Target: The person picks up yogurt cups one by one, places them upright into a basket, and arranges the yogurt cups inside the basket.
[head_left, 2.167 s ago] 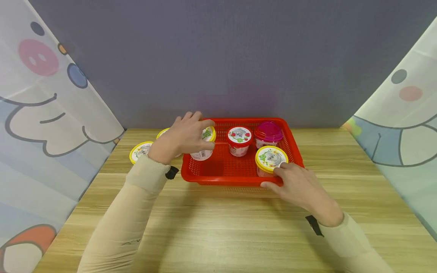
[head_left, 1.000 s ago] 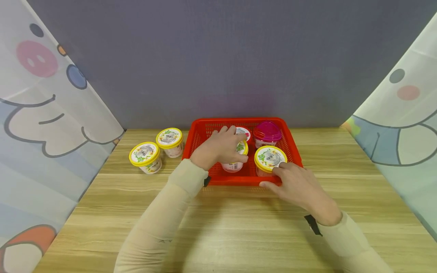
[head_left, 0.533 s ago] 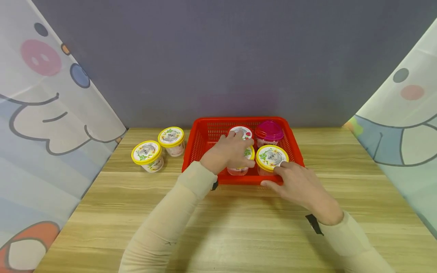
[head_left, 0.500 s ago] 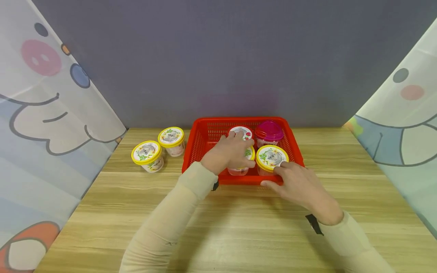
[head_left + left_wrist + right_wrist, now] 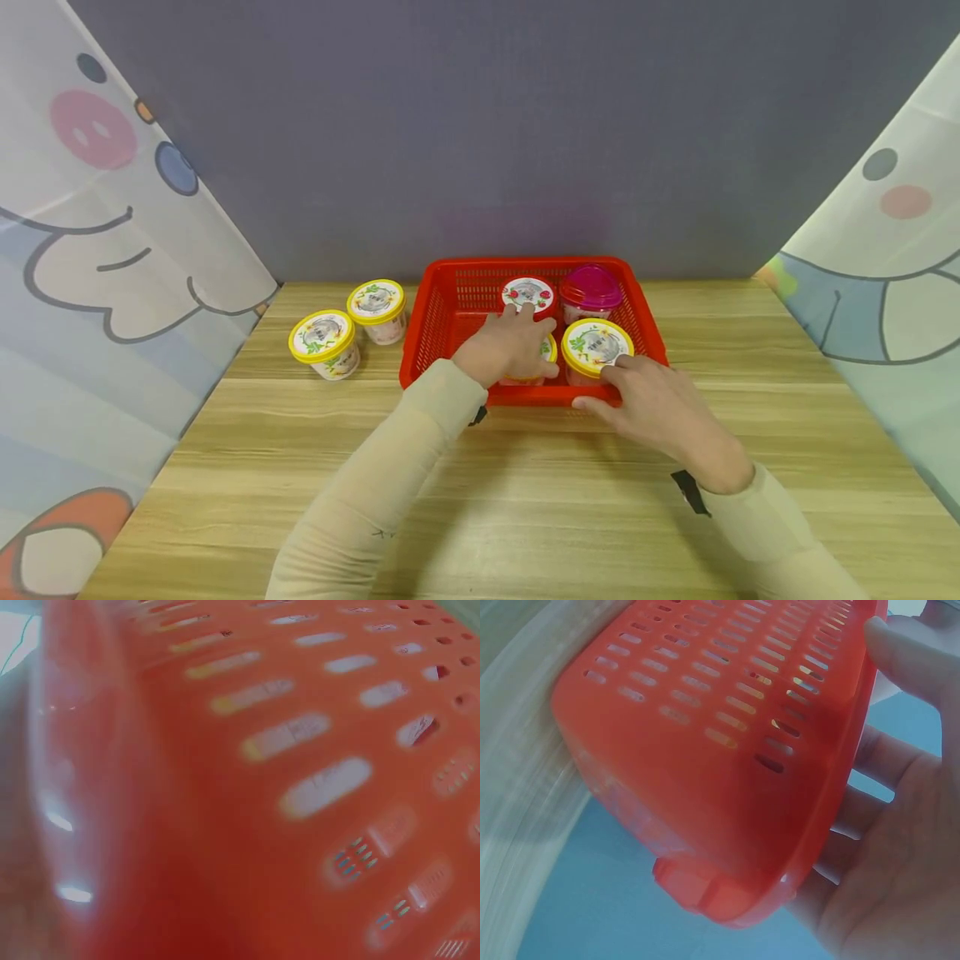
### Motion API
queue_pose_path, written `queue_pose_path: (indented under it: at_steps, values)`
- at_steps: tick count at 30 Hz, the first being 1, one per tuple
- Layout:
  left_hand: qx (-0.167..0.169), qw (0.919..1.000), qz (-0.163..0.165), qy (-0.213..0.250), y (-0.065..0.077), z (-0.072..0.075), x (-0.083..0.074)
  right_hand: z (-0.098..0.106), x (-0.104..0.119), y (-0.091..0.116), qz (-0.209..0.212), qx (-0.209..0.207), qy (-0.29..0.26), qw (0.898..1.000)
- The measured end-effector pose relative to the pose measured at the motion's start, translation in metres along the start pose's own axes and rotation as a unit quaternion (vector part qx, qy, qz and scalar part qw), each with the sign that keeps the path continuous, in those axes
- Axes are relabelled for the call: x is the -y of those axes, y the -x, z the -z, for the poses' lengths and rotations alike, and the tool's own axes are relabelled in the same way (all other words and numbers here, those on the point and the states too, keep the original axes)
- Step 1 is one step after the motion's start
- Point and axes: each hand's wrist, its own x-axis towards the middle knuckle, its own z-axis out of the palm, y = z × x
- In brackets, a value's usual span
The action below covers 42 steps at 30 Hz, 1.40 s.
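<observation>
A red plastic basket (image 5: 442, 396) stands on the table with several lidded tubs in it. My left hand (image 5: 504, 346) reaches over the basket's front rim and holds a yellow-lidded tub (image 5: 551, 348) low inside; most of that tub is hidden under the hand. To its right sits another yellow-lidded tub (image 5: 597, 343). Behind are a red-lidded tub (image 5: 528, 293) with a strawberry print and a tub with a domed magenta lid (image 5: 591, 287). My right hand (image 5: 660, 408) grips the basket's front rim near the right corner, thumb outside, fingers inside, as the right wrist view also shows.
Two more yellow-lidded tubs, one in front (image 5: 324, 343) and one behind (image 5: 377, 310), stand on the wooden table (image 5: 525, 508) left of the basket. A grey wall (image 5: 510, 142) rises right behind the basket. Curtains with cartoon prints flank both sides.
My left hand has carried the yellow-lidded tub rightward from the basket's left side to the front middle and lowered it beside the other tub. The right hand has stayed on the rim.
</observation>
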Motion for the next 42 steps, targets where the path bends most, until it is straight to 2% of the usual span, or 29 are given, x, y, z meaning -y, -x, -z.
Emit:
queue_pose_path:
  at_steps: [5,12,30,38,42]
  values:
    - [0.004,1.0000,0.001,0.003,-0.003,-0.004,-0.001,-0.001,0.000,0.001,0.002,-0.006,0.006,1.000]
    - [-0.014,0.9998,-0.003,-0.013,-0.006,-0.007,-0.002,-0.001,0.000,0.001,-0.002,-0.006,0.006,1.000]
    - [-0.022,0.9997,0.010,-0.001,-0.003,-0.007,-0.004,0.000,0.001,0.000,-0.007,0.004,-0.002,1.000]
    - [-0.020,0.9997,0.015,-0.005,0.006,-0.001,-0.004,-0.001,0.001,0.001,-0.005,-0.004,0.005,1.000]
    - [-0.037,0.9991,0.008,-0.021,0.012,0.002,-0.001,-0.002,0.001,0.001,-0.003,-0.011,0.004,1.000]
